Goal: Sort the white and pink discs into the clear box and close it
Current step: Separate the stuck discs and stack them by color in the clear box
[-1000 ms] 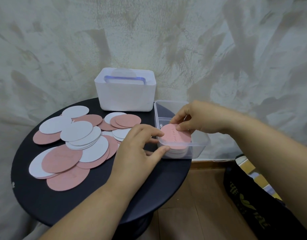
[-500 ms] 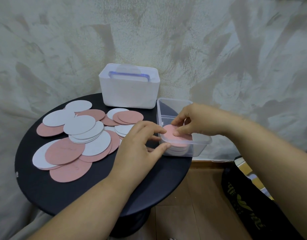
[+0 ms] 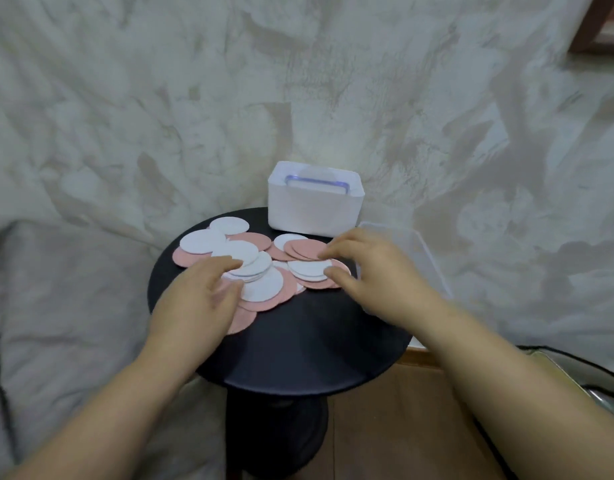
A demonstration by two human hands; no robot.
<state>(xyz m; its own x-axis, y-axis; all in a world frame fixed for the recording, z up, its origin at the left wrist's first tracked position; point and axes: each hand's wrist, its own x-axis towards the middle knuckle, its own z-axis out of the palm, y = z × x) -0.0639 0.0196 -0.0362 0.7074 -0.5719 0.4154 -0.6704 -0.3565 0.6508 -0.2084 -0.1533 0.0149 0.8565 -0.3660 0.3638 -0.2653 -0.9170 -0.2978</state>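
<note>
Left hand [image 3: 198, 299], right hand [image 3: 375, 271] over white and pink discs [image 3: 262, 289] — fingers [image 3: 226, 264] spread, clear box [image 3: 427, 258] just beside

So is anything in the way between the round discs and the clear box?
Nothing visible. The clear box sits right beside the discs; only the right hand reaching onto them is between. The white box stands behind, out of the path.
</note>
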